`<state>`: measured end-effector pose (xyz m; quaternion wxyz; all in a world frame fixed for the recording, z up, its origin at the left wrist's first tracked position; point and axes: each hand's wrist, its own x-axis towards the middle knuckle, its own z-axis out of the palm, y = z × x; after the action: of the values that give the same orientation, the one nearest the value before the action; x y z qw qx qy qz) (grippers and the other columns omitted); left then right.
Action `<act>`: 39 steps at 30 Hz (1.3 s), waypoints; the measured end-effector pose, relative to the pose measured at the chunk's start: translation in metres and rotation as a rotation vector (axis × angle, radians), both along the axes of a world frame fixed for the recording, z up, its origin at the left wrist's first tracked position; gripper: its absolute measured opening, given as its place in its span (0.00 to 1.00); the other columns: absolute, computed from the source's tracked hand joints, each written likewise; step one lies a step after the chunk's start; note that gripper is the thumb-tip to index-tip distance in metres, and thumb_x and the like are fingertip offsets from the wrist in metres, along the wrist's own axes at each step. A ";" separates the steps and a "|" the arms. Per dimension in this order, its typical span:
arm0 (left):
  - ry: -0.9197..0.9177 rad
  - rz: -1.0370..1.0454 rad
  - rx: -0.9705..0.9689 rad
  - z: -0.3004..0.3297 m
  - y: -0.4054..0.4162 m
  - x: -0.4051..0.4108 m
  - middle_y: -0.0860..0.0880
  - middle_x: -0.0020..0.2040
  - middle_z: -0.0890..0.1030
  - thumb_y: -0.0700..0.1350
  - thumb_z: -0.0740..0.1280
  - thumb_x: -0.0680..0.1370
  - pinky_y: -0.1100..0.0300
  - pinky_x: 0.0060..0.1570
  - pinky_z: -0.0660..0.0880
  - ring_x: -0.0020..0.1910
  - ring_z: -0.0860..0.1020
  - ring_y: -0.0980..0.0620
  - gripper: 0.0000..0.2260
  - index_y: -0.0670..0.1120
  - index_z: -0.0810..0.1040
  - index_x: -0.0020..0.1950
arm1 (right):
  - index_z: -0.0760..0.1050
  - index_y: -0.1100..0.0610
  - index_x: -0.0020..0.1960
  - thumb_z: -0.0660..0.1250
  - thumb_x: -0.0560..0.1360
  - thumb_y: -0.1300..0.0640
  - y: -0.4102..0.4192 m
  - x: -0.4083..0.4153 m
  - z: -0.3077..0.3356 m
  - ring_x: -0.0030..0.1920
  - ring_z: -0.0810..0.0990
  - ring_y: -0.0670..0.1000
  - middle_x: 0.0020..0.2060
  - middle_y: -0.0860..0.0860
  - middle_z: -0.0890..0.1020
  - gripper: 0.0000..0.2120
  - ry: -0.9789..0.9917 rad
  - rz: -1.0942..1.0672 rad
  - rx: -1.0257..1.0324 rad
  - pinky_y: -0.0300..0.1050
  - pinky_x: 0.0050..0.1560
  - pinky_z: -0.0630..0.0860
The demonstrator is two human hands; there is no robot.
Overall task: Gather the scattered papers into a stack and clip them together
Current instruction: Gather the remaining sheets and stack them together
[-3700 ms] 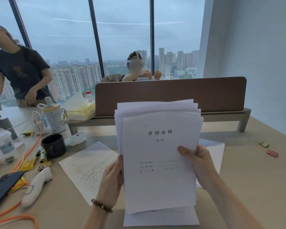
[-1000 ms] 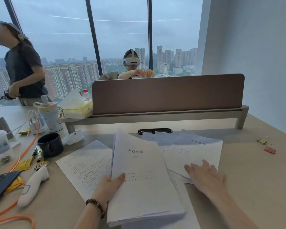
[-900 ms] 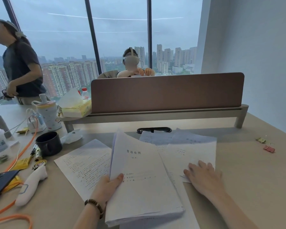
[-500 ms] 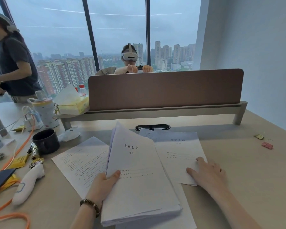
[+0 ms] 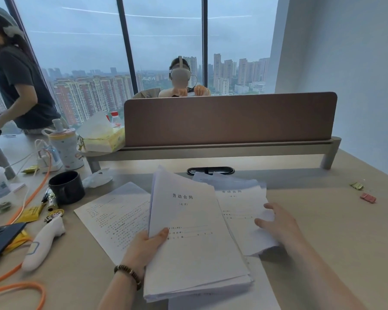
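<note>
My left hand [image 5: 147, 243] grips a thick stack of white papers [image 5: 195, 240] at its left edge, thumb on the top sheet, and holds it tilted above the desk. My right hand [image 5: 277, 222] pinches the right edge of a few loose sheets [image 5: 240, 209] beside the stack; their near corner is lifted off the desk. Another printed sheet [image 5: 112, 217] lies flat to the left, and one more sheet [image 5: 213, 302] shows under the stack. Two small binder clips, one gold [image 5: 356, 186] and one red [image 5: 368, 198], lie at the far right of the desk.
At the left stand a black mug [image 5: 66, 186], a white handheld device [image 5: 43, 245], a phone [image 5: 0, 239], an orange cable [image 5: 16, 287] and a patterned bottle [image 5: 64, 147]. A brown divider [image 5: 229, 118] crosses the back of the desk. One person sits behind it; another stands at left.
My right hand went from lying flat on the loose sheets to pinching their right edge and lifting them. My left hand still holds the stack, now a little closer.
</note>
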<state>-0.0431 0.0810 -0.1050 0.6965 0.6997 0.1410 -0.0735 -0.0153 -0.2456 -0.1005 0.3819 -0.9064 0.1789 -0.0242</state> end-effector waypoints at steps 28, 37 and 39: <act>-0.044 0.135 -0.187 0.011 0.027 0.004 0.39 0.45 0.87 0.43 0.70 0.77 0.48 0.42 0.83 0.41 0.85 0.41 0.08 0.38 0.82 0.50 | 0.79 0.61 0.57 0.76 0.69 0.70 0.009 0.006 -0.011 0.42 0.83 0.55 0.45 0.56 0.84 0.18 -0.093 -0.097 0.593 0.46 0.40 0.78; 0.012 0.241 -0.138 -0.003 0.040 0.012 0.41 0.43 0.84 0.38 0.68 0.78 0.55 0.35 0.81 0.40 0.82 0.44 0.03 0.40 0.79 0.45 | 0.78 0.56 0.53 0.66 0.79 0.60 0.020 0.020 -0.009 0.46 0.82 0.58 0.44 0.53 0.83 0.04 -0.154 -0.104 0.513 0.57 0.53 0.81; 0.011 0.233 -0.138 -0.003 0.037 0.012 0.40 0.43 0.84 0.38 0.68 0.78 0.53 0.40 0.80 0.40 0.82 0.43 0.03 0.40 0.79 0.44 | 0.78 0.56 0.54 0.66 0.79 0.60 0.024 0.025 -0.007 0.47 0.82 0.59 0.44 0.53 0.83 0.05 -0.128 -0.089 0.570 0.58 0.55 0.80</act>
<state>-0.0316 0.1185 -0.1079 0.7461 0.6285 0.2197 -0.0053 0.0099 -0.2215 -0.1076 0.6303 -0.7504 0.1934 -0.0469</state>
